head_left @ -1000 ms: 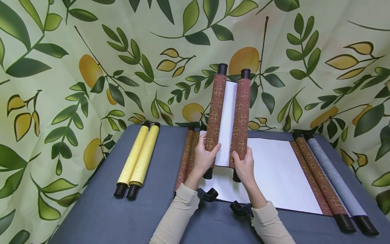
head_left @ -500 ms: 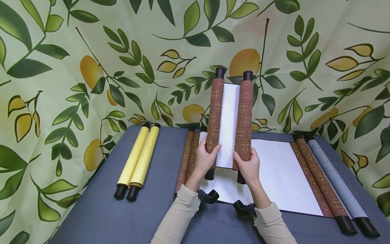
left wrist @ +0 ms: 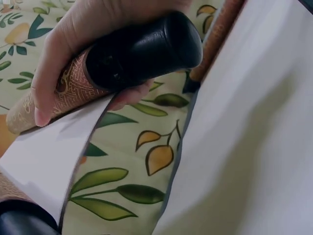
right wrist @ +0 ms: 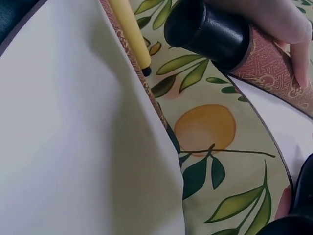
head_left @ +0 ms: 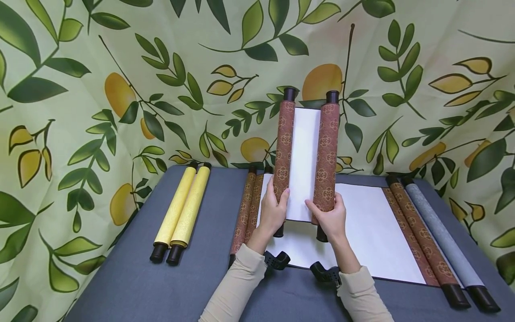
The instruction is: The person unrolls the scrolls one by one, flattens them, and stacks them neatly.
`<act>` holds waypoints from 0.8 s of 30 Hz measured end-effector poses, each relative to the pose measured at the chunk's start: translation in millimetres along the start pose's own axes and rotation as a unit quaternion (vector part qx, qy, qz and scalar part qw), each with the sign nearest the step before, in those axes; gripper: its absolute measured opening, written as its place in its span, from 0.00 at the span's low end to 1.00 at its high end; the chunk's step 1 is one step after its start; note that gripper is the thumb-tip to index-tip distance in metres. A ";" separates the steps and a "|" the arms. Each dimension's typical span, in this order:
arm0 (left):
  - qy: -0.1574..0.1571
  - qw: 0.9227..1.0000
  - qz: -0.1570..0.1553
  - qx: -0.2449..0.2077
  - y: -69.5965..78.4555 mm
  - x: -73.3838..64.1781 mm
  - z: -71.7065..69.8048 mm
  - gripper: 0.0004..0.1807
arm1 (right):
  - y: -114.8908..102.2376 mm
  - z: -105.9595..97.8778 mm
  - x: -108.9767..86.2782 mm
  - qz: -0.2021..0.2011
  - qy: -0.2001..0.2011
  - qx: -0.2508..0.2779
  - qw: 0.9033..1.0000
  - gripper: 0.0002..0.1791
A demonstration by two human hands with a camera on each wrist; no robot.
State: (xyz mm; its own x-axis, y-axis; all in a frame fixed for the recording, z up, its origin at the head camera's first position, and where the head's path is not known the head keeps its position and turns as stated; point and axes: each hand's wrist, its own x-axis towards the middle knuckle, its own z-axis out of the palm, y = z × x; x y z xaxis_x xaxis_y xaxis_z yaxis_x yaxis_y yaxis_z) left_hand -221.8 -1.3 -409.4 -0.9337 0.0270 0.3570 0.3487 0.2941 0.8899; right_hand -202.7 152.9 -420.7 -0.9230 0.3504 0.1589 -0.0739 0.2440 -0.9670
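Both hands hold up a red-brown hanging scroll (head_left: 305, 161) with gold flower patterns, partly unrolled, above the table. My left hand (head_left: 272, 213) grips the lower part of the left roll, its thumb along the front. My right hand (head_left: 331, 218) grips the right roll the same way. Between the two rolls shows a strip of white paper (head_left: 306, 152). Below the left hand, a black end knob (left wrist: 146, 49) sticks out in the left wrist view. A matching black knob (right wrist: 210, 36) shows in the right wrist view.
Beneath lies another scroll with its white sheet (head_left: 374, 228) spread, brown rolls (head_left: 243, 214) at its left and a brown roll (head_left: 422, 230) at its right. Beside that rests a grey-blue roll (head_left: 444, 235). Two yellow rolls (head_left: 191, 210) lie left on the grey table (head_left: 120, 277).
The rolls of the held scroll have moved apart, so the white strip is wider. The right hand has shifted right with its roll; the left has moved only slightly.
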 end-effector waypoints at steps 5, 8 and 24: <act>0.017 1.000 0.007 -0.015 -1.5 1.2 0.1 0.33 | -0.1 1.5 0.7 -0.004 -0.004 -0.005 1.000 0.35; 0.033 0.999 0.002 -0.022 -4.4 2.6 1.4 0.33 | -0.3 1.1 0.4 0.002 -0.007 -0.004 1.000 0.33; 0.078 0.996 0.044 0.017 -8.9 7.8 -9.4 0.33 | -3.0 -5.7 2.5 0.020 -0.030 -0.008 0.999 0.26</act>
State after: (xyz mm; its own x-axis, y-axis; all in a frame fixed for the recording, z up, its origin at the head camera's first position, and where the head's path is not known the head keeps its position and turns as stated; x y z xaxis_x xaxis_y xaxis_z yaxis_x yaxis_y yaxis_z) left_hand -231.5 -12.7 -412.0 -0.8746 -0.0945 0.4756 0.4232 0.3299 0.8438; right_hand -202.6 158.2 -416.2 -0.9463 0.3050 0.1076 -0.0308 0.2459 -0.9688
